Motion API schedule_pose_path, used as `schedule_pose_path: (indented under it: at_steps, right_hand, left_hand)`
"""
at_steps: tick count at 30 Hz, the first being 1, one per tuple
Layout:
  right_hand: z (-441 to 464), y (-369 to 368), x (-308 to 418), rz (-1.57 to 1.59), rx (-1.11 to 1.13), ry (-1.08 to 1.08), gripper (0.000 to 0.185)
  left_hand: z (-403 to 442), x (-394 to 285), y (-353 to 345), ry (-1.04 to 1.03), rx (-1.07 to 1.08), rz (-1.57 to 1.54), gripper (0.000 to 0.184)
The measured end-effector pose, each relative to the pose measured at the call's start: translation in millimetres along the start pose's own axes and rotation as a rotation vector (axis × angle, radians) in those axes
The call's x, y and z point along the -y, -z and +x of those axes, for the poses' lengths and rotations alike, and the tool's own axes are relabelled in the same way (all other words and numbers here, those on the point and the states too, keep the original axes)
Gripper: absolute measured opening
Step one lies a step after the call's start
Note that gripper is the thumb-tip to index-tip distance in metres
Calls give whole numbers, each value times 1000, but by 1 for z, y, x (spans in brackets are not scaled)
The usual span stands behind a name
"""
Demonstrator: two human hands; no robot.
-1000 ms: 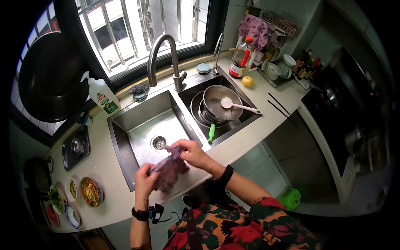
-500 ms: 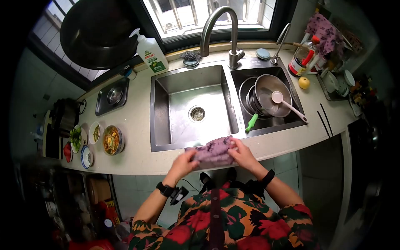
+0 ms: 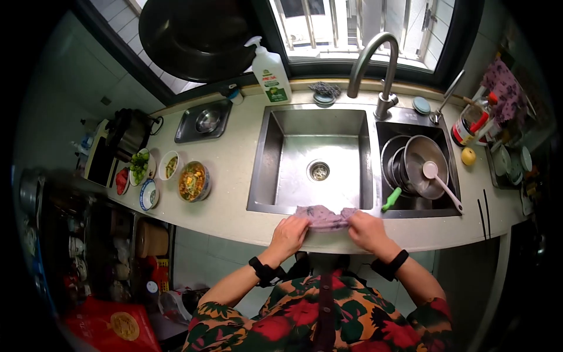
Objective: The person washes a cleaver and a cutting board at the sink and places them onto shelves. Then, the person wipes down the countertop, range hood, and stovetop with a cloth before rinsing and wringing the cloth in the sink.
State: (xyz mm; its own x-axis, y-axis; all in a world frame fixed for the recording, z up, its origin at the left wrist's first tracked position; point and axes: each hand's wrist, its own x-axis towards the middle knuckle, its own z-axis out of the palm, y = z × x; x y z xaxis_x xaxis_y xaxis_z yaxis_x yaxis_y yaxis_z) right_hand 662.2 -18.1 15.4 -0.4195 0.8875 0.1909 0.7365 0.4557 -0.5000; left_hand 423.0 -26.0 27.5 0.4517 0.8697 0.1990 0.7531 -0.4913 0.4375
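A pink-purple patterned cloth is stretched between my hands at the front edge of the sink. My left hand grips its left end, and my right hand pinches its right end. The cloth lies over the counter strip in front of the left basin. In that basin only the drain shows. The right basin holds a metal pan with a pale pink ladle across it, and a green handle sticks out near the front.
On the left of the counter are a bowl of food, smaller dishes and a metal tray. Behind the sink stand a soap bottle and the faucet. Dark chopsticks and a yellow fruit lie at right.
The view has swung left. The cloth, hanging crumpled from my hands at first, then bunched at the counter edge, is now spread flatter between them.
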Motion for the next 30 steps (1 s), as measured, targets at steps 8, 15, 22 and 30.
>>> schedule_pose_path:
  at_steps: [8, 15, 22, 30]
  right_hand:
    - [100, 13, 31, 636, -203, -419, 20]
    - [187, -9, 73, 983, -250, -388, 13]
    - [185, -8, 78, 775, -335, -444, 15]
    - [99, 123, 33, 105, -564, -427, 15]
  left_hand:
    - [31, 55, 45, 426, -153, -668, 13]
    - [27, 110, 56, 627, -225, -1302, 16]
    - [40, 93, 80, 477, -20, -1248, 20]
    - [118, 30, 97, 344, 274, -1164, 16]
